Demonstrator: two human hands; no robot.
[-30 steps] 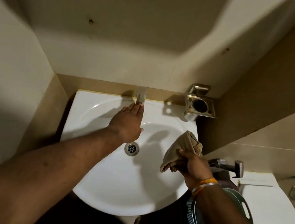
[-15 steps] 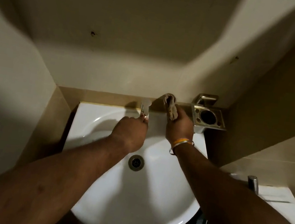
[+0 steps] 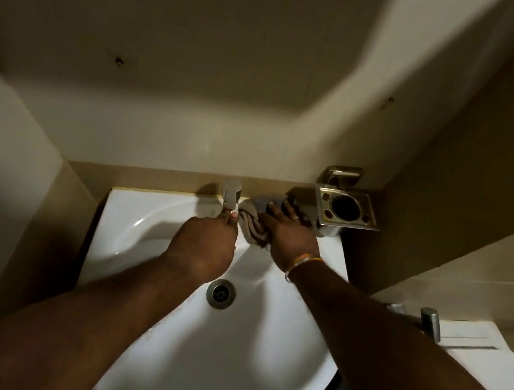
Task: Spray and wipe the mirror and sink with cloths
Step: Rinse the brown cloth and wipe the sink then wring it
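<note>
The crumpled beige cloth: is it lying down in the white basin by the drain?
No, the crumpled beige cloth is pressed under the right hand on the back rim beside the chrome tap.

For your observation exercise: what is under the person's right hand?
A bunched beige cloth, pressed by the right hand on the sink's back ledge. The ledge beneath the cloth is covered.

Both hands crowd the sink's (image 3: pixel 136 338) back rim between tap (image 3: pixel 231 194) and metal holder (image 3: pixel 346 210); the front basin lies open.

Cloth (image 3: pixel 252 224) right of tap (image 3: pixel 231 198)
</note>
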